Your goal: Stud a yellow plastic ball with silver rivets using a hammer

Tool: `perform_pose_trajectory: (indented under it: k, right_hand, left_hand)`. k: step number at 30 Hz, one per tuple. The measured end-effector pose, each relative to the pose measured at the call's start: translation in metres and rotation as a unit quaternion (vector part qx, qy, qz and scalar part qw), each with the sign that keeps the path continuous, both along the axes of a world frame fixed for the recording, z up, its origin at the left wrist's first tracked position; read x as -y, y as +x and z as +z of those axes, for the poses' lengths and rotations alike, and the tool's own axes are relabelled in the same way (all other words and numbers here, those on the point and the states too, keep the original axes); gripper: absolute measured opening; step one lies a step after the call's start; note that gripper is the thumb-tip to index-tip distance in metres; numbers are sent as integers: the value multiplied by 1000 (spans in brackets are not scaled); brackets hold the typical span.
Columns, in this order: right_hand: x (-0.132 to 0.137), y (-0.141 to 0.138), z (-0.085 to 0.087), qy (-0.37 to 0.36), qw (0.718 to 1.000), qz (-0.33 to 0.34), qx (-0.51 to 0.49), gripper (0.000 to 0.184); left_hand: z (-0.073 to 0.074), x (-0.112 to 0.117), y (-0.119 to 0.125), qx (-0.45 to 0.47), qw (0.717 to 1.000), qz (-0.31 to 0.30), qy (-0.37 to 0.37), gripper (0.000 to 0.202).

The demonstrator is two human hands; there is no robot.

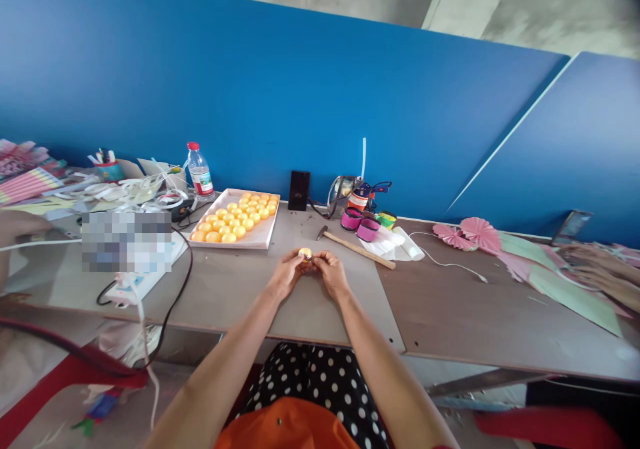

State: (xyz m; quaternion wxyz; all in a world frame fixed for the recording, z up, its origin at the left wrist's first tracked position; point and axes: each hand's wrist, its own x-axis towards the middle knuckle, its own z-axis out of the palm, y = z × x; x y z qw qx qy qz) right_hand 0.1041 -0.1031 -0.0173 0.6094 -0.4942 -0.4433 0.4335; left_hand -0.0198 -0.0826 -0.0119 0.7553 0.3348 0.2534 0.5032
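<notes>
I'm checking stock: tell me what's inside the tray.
Rows of round yellow pieces lie in the tray, its near right corner bare; whatever lies beneath the pieces is covered.

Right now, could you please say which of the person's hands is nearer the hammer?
Right. The right hand is on the person's side of the hammer, apart from it; the left hand is farther away, to the hammer's left.

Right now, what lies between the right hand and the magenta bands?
In the head view, a hammer lies on the tabletop, its wooden handle between the right hand and the magenta bands.
</notes>
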Motion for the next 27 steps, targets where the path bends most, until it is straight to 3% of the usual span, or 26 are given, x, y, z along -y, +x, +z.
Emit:
perform_pose_trajectory:
  k: [27]
  right_hand:
    - [0, 2, -1, 10, 999, 46, -25, 9]
  left_hand:
    - [-4, -4, 0, -3, 1000, -20, 12, 22]
